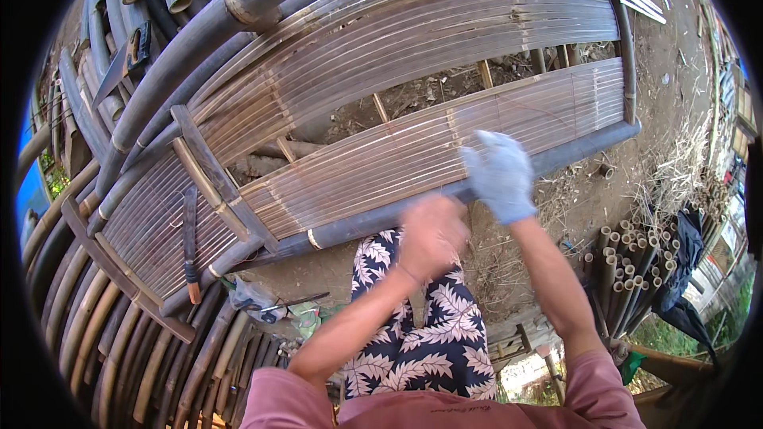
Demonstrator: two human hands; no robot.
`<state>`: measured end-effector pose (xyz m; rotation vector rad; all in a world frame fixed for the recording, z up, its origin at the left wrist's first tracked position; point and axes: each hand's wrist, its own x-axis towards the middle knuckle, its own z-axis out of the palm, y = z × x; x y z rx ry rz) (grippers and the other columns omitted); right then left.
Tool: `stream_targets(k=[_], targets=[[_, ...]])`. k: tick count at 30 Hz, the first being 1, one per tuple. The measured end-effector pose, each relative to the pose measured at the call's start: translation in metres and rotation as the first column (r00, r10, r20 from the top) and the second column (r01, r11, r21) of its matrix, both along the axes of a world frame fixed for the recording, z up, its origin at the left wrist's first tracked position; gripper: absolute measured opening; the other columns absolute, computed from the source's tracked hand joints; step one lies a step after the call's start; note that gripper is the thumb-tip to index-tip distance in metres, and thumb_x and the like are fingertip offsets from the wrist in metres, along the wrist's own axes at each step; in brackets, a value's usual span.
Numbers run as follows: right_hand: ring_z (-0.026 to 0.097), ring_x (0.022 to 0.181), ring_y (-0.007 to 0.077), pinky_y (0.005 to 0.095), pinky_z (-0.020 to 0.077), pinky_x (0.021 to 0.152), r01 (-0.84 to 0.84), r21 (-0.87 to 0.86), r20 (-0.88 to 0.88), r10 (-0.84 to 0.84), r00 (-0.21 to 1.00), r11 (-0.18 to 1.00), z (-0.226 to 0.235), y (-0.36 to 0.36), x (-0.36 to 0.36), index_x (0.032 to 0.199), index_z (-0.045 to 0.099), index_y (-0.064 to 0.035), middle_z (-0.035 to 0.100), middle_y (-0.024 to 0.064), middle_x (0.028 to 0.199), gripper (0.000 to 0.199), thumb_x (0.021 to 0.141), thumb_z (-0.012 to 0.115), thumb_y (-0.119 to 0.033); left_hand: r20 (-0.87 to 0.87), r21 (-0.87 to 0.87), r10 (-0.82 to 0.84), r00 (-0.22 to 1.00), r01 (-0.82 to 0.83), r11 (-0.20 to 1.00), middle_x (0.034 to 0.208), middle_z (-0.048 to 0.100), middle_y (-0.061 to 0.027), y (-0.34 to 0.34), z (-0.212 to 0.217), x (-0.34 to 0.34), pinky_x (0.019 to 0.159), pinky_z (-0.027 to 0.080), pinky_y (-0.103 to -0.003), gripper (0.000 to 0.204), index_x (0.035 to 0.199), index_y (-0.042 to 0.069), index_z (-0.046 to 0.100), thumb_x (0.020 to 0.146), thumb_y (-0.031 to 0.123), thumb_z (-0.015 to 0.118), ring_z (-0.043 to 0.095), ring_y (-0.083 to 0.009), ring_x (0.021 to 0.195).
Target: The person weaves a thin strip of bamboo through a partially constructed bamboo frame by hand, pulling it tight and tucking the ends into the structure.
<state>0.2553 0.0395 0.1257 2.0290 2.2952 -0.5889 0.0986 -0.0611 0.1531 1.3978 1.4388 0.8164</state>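
A long bench-like bamboo frame stretches across the view, with two panels of thin bamboo slats: a far panel [413, 32] and a near panel [373, 159]. My left hand [435, 236], bare and blurred, is curled like a fist over my lap, in front of the frame's dark near rail [350, 226]. Anything inside it is hidden. My right hand [501, 177] wears a pale blue-grey glove and is over the near panel's front edge and the rail. Motion smears its fingers. Thin reddish strands [575, 99] run over the slats to its right.
A dark tool with a wooden end [191, 242] lies on the left slats. A saw [119, 67] rests among bamboo poles at upper left. Curved poles [159, 342] fill the lower left, beside plastic bags [258, 299]. Cut bamboo tubes [628, 266] stand bundled at right.
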Motion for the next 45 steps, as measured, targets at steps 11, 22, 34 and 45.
stream_targets(k=[11, 22, 34, 45], targets=[[0.064, 0.087, 0.0283, 0.0443, 0.0492, 0.075, -0.16, -0.156, 0.152, 0.183, 0.971, 0.975, -0.077, 0.002, -0.113, 0.08, 0.065, -0.007, 0.063, 0.0144, 0.084, 0.019, 0.086, 0.06, -0.024, -0.254, -0.707, -0.392, 0.884, 0.106, 0.699, 0.106, 0.069, -0.0131, 0.101, -0.135, -0.116, 0.094, 0.031, -0.057, 0.044, 0.104, 0.016, 0.069, 0.1, 0.047, 0.039, 0.057, -0.0352, 0.112], [0.065, 0.09, 0.0357, 0.0463, 0.0512, 0.082, 0.12, -0.455, -0.183, -0.225, 0.957, 0.882, -0.056, -0.011, -0.056, 0.092, 0.068, -0.0024, 0.067, 0.0182, 0.101, 0.032, 0.089, 0.06, -0.034, -0.462, -0.251, -0.086, 0.883, -0.038, 0.967, 0.092, 0.067, -0.0021, 0.072, -0.153, -0.106, 0.098, 0.028, -0.052, 0.024, 0.094, 0.015, 0.071, 0.095, 0.034, 0.055, 0.057, -0.0255, 0.098], [0.064, 0.082, 0.0278, 0.0439, 0.0483, 0.072, -0.104, -0.15, 0.108, 0.121, 0.987, 0.983, -0.079, -0.014, -0.116, 0.083, 0.071, -0.0097, 0.065, 0.011, 0.081, 0.024, 0.087, 0.062, -0.032, -0.392, -0.42, -0.269, 0.88, 0.088, 0.903, 0.11, 0.061, -0.0057, 0.082, -0.147, -0.115, 0.095, 0.028, -0.053, 0.029, 0.116, 0.017, 0.065, 0.095, 0.034, 0.054, 0.051, -0.0305, 0.107], [0.064, 0.077, 0.0275, 0.0402, 0.0523, 0.066, -0.493, -0.418, -0.14, 0.481, 0.865, 0.763, -0.086, 0.007, -0.084, 0.082, 0.068, -0.0046, 0.065, 0.0165, 0.08, 0.017, 0.086, 0.059, -0.018, -0.377, -0.387, -0.233, 0.896, 0.076, 0.919, 0.103, 0.061, -0.0056, 0.081, -0.15, -0.112, 0.094, 0.028, -0.053, 0.023, 0.107, 0.019, 0.069, 0.093, 0.034, 0.057, 0.051, -0.0307, 0.105]])
